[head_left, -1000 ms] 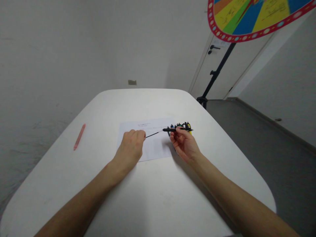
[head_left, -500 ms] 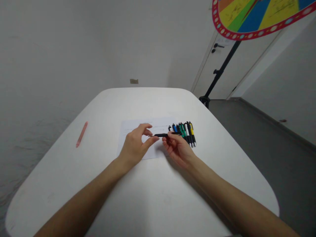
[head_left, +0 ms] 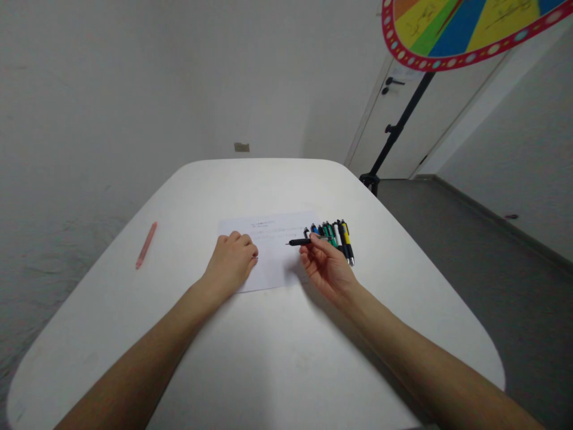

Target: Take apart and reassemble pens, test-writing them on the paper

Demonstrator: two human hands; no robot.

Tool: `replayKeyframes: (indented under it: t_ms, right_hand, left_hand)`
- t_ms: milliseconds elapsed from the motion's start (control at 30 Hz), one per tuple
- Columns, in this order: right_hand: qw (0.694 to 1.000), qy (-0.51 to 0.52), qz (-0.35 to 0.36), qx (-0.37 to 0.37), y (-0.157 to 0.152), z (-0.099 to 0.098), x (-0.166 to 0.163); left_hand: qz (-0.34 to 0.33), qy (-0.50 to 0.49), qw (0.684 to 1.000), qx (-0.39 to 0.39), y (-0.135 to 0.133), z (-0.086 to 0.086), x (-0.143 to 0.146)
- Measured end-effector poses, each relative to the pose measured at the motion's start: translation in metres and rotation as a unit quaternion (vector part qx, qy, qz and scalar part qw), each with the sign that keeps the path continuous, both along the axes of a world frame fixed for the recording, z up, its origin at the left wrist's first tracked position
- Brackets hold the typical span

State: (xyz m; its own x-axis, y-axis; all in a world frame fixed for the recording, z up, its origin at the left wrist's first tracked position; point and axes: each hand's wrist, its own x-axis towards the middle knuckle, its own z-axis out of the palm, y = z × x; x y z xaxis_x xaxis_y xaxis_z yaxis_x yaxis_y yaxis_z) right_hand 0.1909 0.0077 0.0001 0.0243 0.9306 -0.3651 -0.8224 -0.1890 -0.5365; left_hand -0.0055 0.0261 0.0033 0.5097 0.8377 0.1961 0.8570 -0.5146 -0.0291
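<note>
My right hand [head_left: 329, 269] is closed around a black pen [head_left: 299, 242], held nearly level above the sheet's right side with its thin tip to the left. On the left side of the white paper sheet [head_left: 273, 263], my left hand [head_left: 231, 258] has its fingers curled in; what is in them, if anything, is too small to make out. Lines of writing show on the upper part of the sheet. Just beyond my right hand lies a row of pens [head_left: 339, 242] with black, blue, green, white and yellow barrels, partly hidden by that hand.
A pink pen [head_left: 146, 245] lies apart near the left edge of the white table [head_left: 268, 191]. Behind the table is a grey wall. A colourful prize wheel [head_left: 452, 36] on a black stand [head_left: 400, 125] rises at the right, before a door [head_left: 416, 119].
My left hand has moved away from the pen's tip, left and down onto the paper, and its fingers have curled in. My right hand keeps the pen in nearly the same spot.
</note>
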Motion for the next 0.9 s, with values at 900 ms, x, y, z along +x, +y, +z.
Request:
replayKeyframes:
  t_ms: [900]
  right_hand:
    - [0.989,-0.105,-0.018,0.103,-0.001,-0.005,-0.001]
  left_hand:
    - [-0.037,-0.36,0.931,-0.039,-0.016,0.012,0.015]
